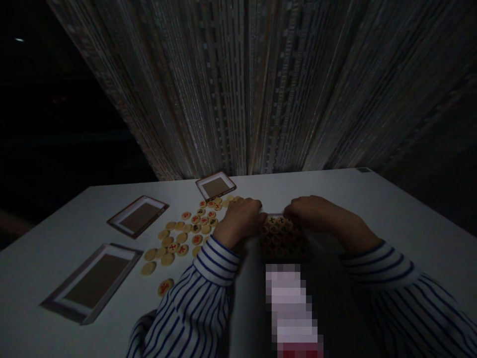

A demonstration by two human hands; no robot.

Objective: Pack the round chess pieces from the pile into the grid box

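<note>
Both of my hands are at the far end of a box [309, 248] of round Chinese chess pieces [278, 233] laid in rows. My left hand [241, 219] has its fingers curled at the far left corner. At the far right corner my right hand [324, 215] is curled in the same way, fingertips on the edge. Between the hands the pale far rim [276, 215] shows. The near part of the box is dark and hard to make out. Left of my left hand lie several loose chess pieces [182, 237], some with red or black characters, others blank side up.
Three shallow open boxes or lids stand on the white table [149, 328]: a near one [97, 281], a middle one [139, 217] and a far one [216, 187]. A string curtain [253, 89] hangs behind the table's far edge. The room is dim.
</note>
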